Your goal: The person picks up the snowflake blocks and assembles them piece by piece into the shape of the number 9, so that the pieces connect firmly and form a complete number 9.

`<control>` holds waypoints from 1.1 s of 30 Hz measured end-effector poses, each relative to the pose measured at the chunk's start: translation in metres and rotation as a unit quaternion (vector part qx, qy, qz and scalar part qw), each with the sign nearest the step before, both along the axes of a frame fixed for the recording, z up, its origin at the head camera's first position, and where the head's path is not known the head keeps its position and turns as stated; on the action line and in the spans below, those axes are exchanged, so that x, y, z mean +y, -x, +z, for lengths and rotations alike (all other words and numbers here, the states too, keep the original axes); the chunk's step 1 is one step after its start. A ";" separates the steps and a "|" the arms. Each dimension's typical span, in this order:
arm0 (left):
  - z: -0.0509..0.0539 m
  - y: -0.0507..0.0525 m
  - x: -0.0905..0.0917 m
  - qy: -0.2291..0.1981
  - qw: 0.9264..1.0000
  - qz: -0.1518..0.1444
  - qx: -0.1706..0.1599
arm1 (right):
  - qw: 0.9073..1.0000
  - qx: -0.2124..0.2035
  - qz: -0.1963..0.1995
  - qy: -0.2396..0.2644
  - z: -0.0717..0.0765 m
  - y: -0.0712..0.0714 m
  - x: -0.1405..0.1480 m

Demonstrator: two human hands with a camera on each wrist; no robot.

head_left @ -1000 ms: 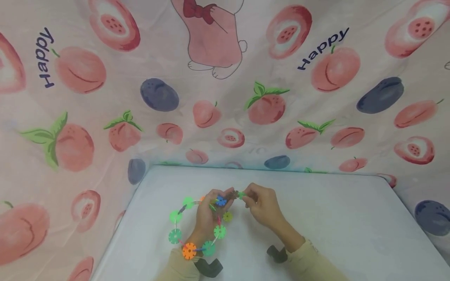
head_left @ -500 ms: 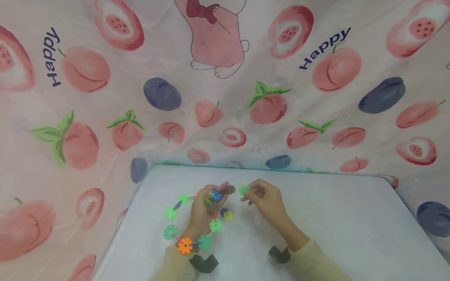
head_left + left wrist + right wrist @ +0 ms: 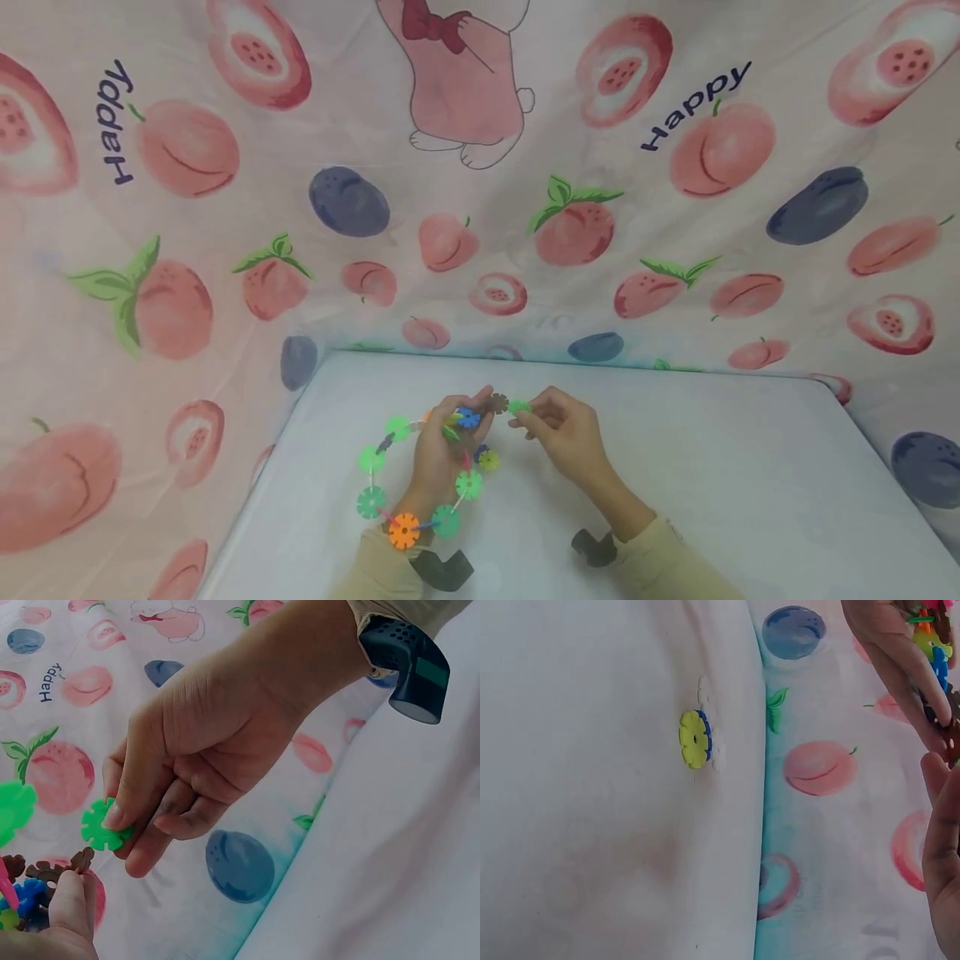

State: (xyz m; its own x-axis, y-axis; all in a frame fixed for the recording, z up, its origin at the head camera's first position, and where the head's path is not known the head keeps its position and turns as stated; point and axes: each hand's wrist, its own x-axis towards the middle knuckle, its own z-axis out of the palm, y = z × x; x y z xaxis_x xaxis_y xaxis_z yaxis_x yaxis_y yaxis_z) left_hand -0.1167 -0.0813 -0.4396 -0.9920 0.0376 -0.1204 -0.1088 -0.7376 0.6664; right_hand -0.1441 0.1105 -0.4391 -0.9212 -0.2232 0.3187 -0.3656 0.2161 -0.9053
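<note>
My left hand [image 3: 435,462] holds a ring of linked plastic snowflake discs, which hangs around its wrist and shows green, teal and orange [image 3: 404,531] pieces. A blue disc [image 3: 468,417] lies in that palm, and brown discs [image 3: 46,876] stick out at the left thumb [image 3: 71,904]. Between thumb and fingers my right hand [image 3: 573,437] pinches a bright green snowflake disc [image 3: 99,826]. The green disc is close beside the brown one; the left wrist view shows a small gap. Part of the ring is hidden behind the left hand.
On the white table [image 3: 712,483] lies a yellow disc [image 3: 694,741] against a blue one, with white discs [image 3: 703,691] beside them. A fruit-printed cloth [image 3: 487,225] hangs behind the table. Dark wrist cameras [image 3: 442,571] sit on both wrists.
The green disc was at the brown disc a second ago, then my right hand drew it away to the right. Now both discs are close together again.
</note>
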 end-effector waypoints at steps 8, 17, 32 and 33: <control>-0.002 -0.001 0.001 -0.003 1.000 -0.012 0.018 | 0.997 0.070 -0.016 -0.036 0.000 -0.001 -0.003; -0.001 0.001 0.000 0.040 0.999 -0.016 0.025 | 0.986 0.143 -0.042 -0.080 -0.003 -0.003 -0.009; -0.003 0.000 0.000 -0.026 0.998 -0.039 -0.048 | 0.991 0.128 -0.015 -0.021 -0.018 -0.001 -0.007; -0.003 0.000 0.000 -0.023 0.998 -0.037 -0.049 | 0.991 0.129 -0.015 -0.027 -0.016 -0.001 -0.007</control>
State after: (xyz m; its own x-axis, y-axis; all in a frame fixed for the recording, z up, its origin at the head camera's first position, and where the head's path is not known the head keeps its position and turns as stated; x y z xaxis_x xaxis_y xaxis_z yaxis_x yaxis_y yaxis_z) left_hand -0.1168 -0.0816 -0.4425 -0.9698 0.1181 -0.2136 -0.2274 -0.7548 0.6153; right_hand -0.1429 0.1040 -0.4550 -0.8170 -0.2208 0.5327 -0.5762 0.2760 -0.7693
